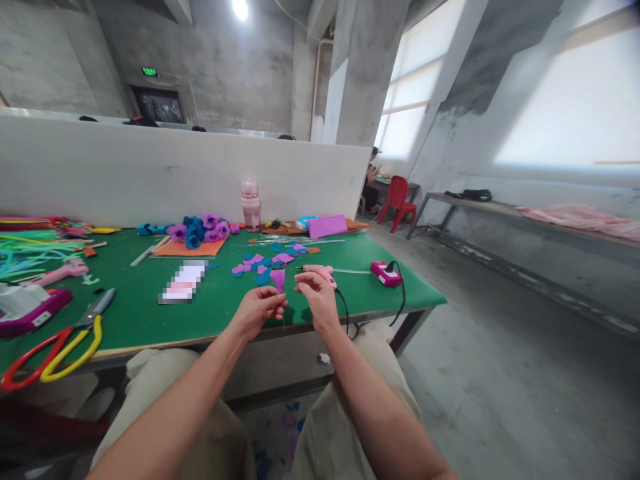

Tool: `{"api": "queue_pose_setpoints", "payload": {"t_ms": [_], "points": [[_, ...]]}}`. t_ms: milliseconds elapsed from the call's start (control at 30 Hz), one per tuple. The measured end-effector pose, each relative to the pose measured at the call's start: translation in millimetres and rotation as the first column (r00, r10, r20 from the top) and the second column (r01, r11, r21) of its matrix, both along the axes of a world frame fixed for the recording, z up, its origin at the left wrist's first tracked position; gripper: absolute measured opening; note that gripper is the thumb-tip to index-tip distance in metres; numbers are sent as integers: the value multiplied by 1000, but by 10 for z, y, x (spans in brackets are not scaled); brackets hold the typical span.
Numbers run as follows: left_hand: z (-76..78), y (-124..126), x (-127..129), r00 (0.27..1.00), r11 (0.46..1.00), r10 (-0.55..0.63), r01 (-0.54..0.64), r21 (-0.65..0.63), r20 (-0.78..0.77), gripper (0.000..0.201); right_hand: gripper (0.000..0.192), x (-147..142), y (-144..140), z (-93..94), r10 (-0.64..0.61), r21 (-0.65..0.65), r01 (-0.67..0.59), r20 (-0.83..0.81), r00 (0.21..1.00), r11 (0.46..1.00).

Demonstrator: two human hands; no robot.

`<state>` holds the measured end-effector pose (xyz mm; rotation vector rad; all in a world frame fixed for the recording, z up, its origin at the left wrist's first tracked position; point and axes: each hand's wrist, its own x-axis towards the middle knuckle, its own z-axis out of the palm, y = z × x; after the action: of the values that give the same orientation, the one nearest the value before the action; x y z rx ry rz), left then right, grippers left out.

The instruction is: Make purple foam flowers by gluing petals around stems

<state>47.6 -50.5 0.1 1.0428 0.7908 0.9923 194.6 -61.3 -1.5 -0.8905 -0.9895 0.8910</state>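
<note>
My left hand (257,308) pinches a small purple felt petal piece (278,278) on a thin wire stem, held just above the front edge of the green table (150,313). My right hand (316,293) is beside it, fingers curled near the petal's right side and around the handle of a pink glue gun (320,271) whose black cord runs down over the table edge. Loose purple and blue felt petals (270,261) lie just behind my hands.
Finished purple and blue felt flowers (200,230) sit on an orange sheet by a pink bottle (251,204). Scissors (60,340) with red and yellow handles lie at the front left. A pink device (386,273), a white partition (175,173), a red chair (399,199).
</note>
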Motion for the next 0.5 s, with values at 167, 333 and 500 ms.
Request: {"api": "queue_pose_setpoints", "payload": {"t_ms": [167,333,500], "points": [[0,17,-7,1000,1000,17,-17,-6,14,31,12,45,-14,8,151,-7,-154,-168,974,988],[-1,28,-19,999,1000,31,-31,-6,17,32,5,38,-28,49,279,-61,-302,-247,928,951],[-4,35,-28,999,1000,31,-31,5,23,32,19,65,-2,34,265,-97,-280,-149,953,955]]}}
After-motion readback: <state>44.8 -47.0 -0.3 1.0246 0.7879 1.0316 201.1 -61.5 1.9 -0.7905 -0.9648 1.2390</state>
